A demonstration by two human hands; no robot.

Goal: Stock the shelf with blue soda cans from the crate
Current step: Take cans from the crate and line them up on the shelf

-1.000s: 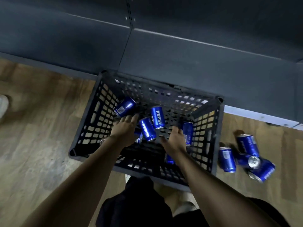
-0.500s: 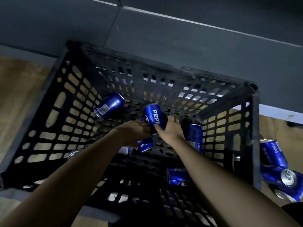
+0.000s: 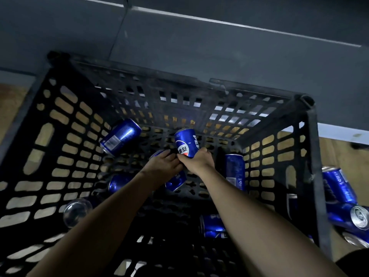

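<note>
A black slatted crate stands on the floor against the dark grey shelf unit. Both my arms reach down into it. My right hand grips the lower end of a blue soda can, held nearly upright off the crate bottom. Touching it on the left, my left hand curls over a second blue can that is mostly hidden under the fingers. Several more blue cans lie loose in the crate, among them one at the far left and one by the right wall.
Outside the crate's right wall, blue cans lie in a heap on the wood floor. A can's silver end shows by the crate's left wall. The shelf's pale base strip runs behind the crate.
My head has dropped closer to the crate. My right hand has closed round the can and raised it. My left hand has slid right until it touches the right hand.
</note>
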